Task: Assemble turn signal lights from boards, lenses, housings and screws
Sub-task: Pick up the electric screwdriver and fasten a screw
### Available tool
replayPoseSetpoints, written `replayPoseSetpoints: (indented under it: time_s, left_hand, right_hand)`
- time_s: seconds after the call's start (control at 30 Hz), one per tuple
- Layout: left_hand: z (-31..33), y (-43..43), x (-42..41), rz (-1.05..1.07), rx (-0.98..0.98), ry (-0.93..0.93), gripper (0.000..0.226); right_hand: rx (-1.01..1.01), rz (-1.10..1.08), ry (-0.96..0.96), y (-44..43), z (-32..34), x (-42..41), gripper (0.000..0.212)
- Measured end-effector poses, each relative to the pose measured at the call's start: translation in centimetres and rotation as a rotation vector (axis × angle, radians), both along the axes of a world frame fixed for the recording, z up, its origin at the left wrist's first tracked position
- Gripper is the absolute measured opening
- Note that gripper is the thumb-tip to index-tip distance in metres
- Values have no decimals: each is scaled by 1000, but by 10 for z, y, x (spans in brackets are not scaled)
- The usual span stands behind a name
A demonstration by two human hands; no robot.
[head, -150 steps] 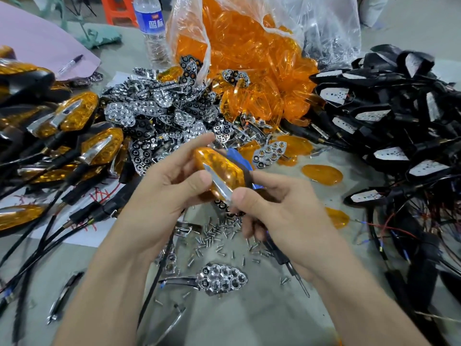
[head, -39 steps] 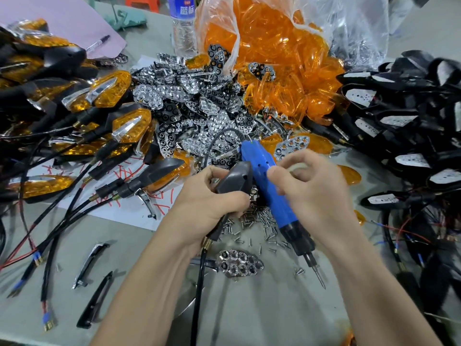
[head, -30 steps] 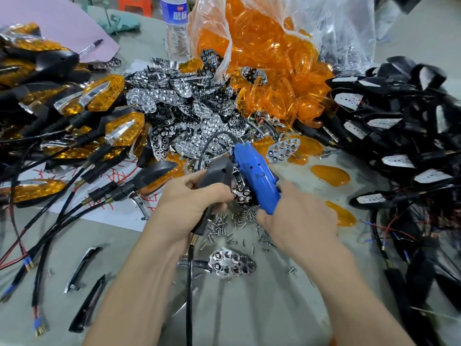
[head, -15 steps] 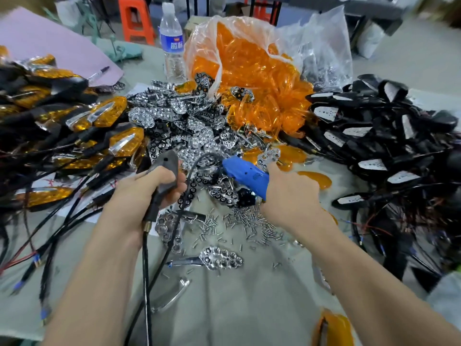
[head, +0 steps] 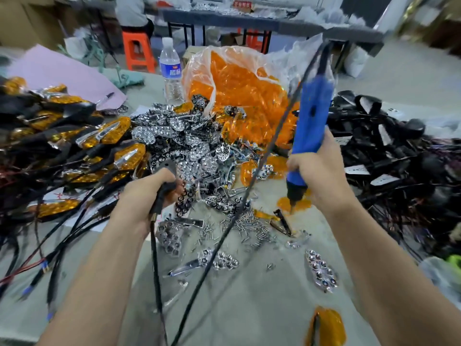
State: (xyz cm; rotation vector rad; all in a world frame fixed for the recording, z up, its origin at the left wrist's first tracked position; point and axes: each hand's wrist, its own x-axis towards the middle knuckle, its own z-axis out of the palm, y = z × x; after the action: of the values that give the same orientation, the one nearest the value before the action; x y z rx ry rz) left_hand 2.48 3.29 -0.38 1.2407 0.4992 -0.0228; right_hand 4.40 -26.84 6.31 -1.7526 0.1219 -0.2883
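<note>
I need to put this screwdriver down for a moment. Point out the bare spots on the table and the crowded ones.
Bare table lies at the near edge, bordered by loose reflectors, the scattered screws and one orange lens; the screwdriver cord crosses it. Crowded: finished lights left, black housings right, reflector heap centre.

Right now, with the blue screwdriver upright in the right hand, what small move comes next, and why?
Probably shift the screwdriver tip left onto the loose screws to pick one up: it now points down at an orange lens, while the left hand holds the black housing ready.
</note>
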Motion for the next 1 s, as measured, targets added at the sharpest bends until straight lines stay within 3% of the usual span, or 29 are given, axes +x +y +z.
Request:
replayPoseSetpoints:
  time_s: [0.1,0.2,0.47,0.67,1.0]
  left_hand:
    - [-5,-12,6,-56,79,21,47]
    - [-6,-33,14,-108,145,-3,26]
    - [-19,-60,-1,-208,472,9,15]
    - [-13,-64,14,-163,565,-84,13]
    - [-24,-65,21,-173,641,-85,8]
  right_hand:
    - [321,45,-87,-1,17,-6,45]
    - [492,90,-103,-1,19,-7,40]
    - [949,156,-80,21,-16,-18,30]
    - [936,260,-234,31,-32,-10,54]
    - [951,273,-207,27,-45,-1,53]
